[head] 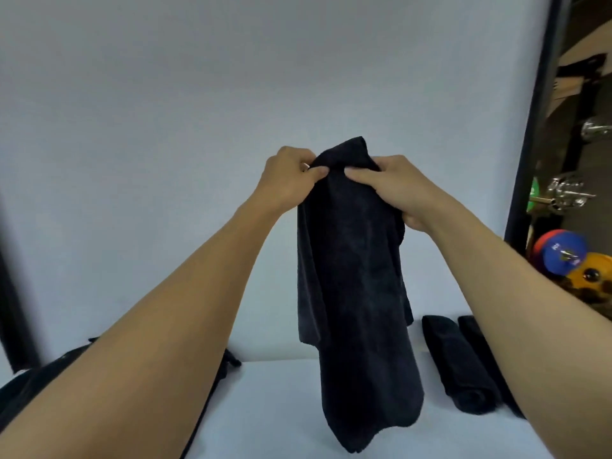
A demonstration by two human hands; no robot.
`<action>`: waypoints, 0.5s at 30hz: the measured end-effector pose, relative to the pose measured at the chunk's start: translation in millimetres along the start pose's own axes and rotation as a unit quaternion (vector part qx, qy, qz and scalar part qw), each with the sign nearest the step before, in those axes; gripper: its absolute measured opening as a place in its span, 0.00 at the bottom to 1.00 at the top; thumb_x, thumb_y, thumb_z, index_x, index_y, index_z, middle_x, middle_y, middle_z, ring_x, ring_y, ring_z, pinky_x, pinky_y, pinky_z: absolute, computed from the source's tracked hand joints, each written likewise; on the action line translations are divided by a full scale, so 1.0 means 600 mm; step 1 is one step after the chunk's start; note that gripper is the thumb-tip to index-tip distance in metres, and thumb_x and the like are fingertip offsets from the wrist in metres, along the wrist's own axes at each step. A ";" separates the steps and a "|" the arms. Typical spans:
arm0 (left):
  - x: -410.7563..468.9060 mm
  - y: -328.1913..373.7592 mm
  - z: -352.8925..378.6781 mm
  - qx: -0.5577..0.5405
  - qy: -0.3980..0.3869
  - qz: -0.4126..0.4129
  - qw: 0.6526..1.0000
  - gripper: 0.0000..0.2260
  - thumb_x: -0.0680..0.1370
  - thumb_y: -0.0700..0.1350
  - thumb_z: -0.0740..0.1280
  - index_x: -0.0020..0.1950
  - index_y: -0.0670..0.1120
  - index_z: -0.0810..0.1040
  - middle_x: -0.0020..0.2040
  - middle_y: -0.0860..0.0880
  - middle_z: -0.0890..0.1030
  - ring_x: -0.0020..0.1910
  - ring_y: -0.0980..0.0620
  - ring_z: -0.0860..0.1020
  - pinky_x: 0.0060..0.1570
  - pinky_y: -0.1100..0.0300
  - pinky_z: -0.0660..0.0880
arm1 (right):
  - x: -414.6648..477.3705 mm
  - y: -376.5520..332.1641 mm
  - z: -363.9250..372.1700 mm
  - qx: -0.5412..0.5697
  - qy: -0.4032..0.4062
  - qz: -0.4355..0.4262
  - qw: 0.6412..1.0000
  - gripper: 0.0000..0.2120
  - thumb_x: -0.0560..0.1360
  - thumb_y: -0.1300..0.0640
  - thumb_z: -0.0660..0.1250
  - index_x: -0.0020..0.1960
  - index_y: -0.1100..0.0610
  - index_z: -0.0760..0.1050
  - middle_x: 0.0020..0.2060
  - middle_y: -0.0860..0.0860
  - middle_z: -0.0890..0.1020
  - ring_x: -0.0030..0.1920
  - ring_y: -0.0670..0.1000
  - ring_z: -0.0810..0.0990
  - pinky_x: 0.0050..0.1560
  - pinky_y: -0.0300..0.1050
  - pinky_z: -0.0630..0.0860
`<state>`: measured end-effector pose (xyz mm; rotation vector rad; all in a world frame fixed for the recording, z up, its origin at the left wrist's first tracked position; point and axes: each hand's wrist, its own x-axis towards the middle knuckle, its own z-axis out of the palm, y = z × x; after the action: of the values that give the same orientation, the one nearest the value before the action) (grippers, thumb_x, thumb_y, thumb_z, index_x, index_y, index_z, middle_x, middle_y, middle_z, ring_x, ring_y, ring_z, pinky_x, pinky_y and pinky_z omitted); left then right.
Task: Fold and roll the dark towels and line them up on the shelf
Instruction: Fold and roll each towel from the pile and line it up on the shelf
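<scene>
White shelf (265, 409); both hands grip towel (351, 276) hanging vertically.

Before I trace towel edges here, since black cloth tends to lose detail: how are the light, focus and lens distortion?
Head view: soft, even light, no glare; the hanging towel reads almost flat black, folds faint; the left hand and right hand gripping its top look fairly sharp; the rolled towels show little texture; the dark post at right bows from wide-angle distortion.
</scene>
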<state>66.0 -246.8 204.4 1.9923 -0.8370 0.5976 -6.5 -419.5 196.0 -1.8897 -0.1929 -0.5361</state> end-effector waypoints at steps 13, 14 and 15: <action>-0.041 -0.033 0.050 -0.001 0.005 -0.021 1.000 0.05 0.77 0.45 0.70 0.44 0.45 0.83 0.40 0.54 0.81 0.40 0.60 0.77 0.37 0.72 0.70 | -0.112 0.169 0.021 -0.075 -0.102 0.119 0.985 0.15 0.69 0.53 0.76 0.55 0.51 0.80 0.48 0.47 0.86 0.47 0.48 0.85 0.48 0.42 0.82; -0.041 -0.044 0.042 0.003 0.019 -0.030 0.999 0.05 0.77 0.45 0.70 0.43 0.46 0.82 0.39 0.55 0.80 0.39 0.61 0.76 0.37 0.73 0.68 | -0.131 0.193 0.019 -0.076 -0.118 0.138 0.980 0.15 0.69 0.51 0.76 0.55 0.50 0.80 0.49 0.46 0.86 0.48 0.47 0.85 0.50 0.44 0.82; -0.042 -0.055 0.033 0.012 0.028 -0.039 0.999 0.05 0.77 0.45 0.70 0.43 0.46 0.82 0.39 0.55 0.79 0.39 0.61 0.76 0.37 0.74 0.68 | -0.147 0.212 0.016 -0.069 -0.121 0.154 0.978 0.15 0.69 0.49 0.76 0.55 0.49 0.81 0.49 0.45 0.86 0.49 0.47 0.85 0.51 0.45 0.82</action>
<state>76.0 -242.5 159.5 2.0098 -0.7189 0.6183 -33.4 -448.5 46.1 -2.0693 -0.0179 -0.1103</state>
